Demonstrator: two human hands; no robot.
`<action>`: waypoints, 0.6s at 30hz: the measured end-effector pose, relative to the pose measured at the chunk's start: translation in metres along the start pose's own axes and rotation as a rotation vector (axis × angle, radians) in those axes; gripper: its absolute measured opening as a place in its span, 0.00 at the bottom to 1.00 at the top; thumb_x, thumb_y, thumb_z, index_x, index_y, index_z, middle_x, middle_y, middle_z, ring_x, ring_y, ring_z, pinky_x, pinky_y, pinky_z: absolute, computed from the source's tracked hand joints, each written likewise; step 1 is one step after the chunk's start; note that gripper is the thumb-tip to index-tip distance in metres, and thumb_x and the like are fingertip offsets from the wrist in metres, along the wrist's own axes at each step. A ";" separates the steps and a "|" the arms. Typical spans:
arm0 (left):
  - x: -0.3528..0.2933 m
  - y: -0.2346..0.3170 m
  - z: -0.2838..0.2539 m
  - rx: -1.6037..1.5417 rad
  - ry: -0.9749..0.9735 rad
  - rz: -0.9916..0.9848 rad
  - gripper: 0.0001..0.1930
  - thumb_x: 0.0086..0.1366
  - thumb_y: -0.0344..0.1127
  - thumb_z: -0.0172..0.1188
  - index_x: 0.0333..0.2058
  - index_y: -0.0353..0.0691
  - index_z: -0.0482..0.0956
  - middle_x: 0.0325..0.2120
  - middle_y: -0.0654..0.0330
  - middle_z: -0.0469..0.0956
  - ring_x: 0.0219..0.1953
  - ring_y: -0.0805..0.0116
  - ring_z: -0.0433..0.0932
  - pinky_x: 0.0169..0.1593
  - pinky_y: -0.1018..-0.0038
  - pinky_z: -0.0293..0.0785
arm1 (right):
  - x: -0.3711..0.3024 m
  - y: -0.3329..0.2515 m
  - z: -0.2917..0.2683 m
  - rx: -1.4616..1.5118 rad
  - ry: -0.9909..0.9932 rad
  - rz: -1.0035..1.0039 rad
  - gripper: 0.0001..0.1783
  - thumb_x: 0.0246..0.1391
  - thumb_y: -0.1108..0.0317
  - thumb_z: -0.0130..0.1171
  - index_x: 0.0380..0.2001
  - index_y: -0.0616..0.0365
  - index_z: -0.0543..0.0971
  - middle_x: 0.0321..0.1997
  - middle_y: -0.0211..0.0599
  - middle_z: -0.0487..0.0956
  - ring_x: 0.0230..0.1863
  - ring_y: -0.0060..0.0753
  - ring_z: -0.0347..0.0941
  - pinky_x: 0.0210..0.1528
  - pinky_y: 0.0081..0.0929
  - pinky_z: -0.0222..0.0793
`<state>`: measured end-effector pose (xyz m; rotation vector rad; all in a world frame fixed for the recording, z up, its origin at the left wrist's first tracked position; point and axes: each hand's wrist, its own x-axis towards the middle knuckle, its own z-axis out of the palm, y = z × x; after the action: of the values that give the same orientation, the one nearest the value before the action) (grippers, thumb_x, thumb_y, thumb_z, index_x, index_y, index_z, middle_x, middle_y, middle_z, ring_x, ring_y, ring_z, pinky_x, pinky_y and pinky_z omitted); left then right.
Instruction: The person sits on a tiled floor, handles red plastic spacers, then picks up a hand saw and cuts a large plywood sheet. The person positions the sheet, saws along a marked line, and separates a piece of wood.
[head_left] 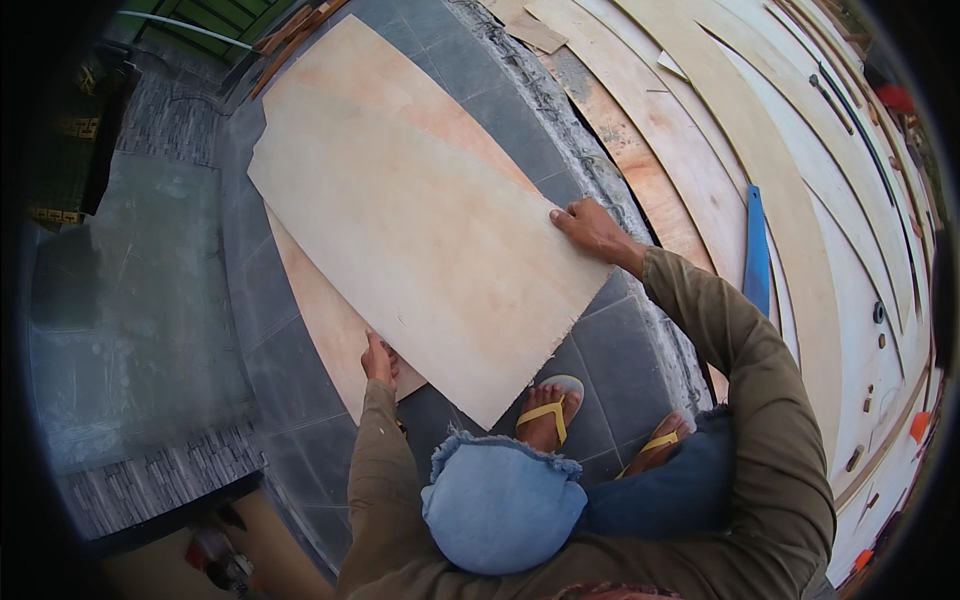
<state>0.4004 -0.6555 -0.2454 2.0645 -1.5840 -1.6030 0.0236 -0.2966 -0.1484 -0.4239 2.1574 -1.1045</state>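
Note:
A pale plywood sheet with a rough, splintered near edge lies at an angle over a second, pinker plywood sheet. The lower sheet shows along the far and left sides; the rest of it is covered. My right hand grips the upper sheet's right edge, thumb on top and fingers underneath. At its left edge, close to the near corner, my left hand is closed around the border, with its fingers partly hidden. Both sheets are above dark grey floor tiles.
Long plywood boards are spread on the right, bearing a blue saw-like blade, a hammer and a black ring. A broken concrete edge borders the tiles. Left is a greenish, water-like surface. My sandalled foot is by the sheet.

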 end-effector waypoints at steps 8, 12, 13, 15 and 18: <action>-0.070 0.014 0.083 -0.453 0.207 0.193 0.29 0.73 0.51 0.53 0.47 0.21 0.76 0.42 0.46 0.81 0.43 0.55 0.80 0.48 0.60 0.78 | -0.043 0.033 -0.010 -0.091 0.115 -0.032 0.32 0.61 0.47 0.59 0.36 0.76 0.82 0.34 0.64 0.82 0.37 0.56 0.82 0.43 0.48 0.72; -0.064 0.028 0.104 -0.331 0.258 0.322 0.24 0.73 0.48 0.54 0.33 0.25 0.77 0.29 0.55 0.78 0.31 0.63 0.73 0.38 0.64 0.74 | -0.072 0.063 -0.015 -0.064 0.192 0.031 0.36 0.59 0.42 0.60 0.31 0.77 0.80 0.29 0.63 0.80 0.31 0.53 0.80 0.38 0.48 0.71; -0.065 0.032 0.112 -0.293 0.244 0.327 0.24 0.73 0.47 0.54 0.29 0.27 0.75 0.26 0.57 0.75 0.29 0.65 0.70 0.35 0.64 0.71 | -0.079 0.072 -0.018 -0.040 0.199 0.071 0.36 0.60 0.42 0.59 0.31 0.77 0.80 0.28 0.63 0.80 0.31 0.52 0.80 0.37 0.48 0.71; -0.069 0.042 0.132 -0.234 0.165 0.378 0.25 0.73 0.47 0.54 0.22 0.30 0.72 0.20 0.62 0.69 0.25 0.68 0.63 0.31 0.65 0.65 | -0.095 0.091 -0.025 -0.072 0.290 0.077 0.36 0.60 0.42 0.59 0.30 0.76 0.80 0.27 0.62 0.80 0.30 0.51 0.79 0.37 0.48 0.70; -0.084 0.050 0.166 -0.209 0.115 0.409 0.27 0.73 0.47 0.54 0.19 0.32 0.68 0.17 0.63 0.66 0.24 0.70 0.61 0.30 0.65 0.63 | -0.117 0.121 -0.037 -0.022 0.370 0.110 0.36 0.60 0.42 0.59 0.29 0.76 0.79 0.26 0.62 0.79 0.30 0.51 0.79 0.36 0.48 0.70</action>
<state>0.2499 -0.5358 -0.2342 1.5719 -1.5917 -1.4071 0.0844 -0.1394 -0.1824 -0.1115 2.4806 -1.1696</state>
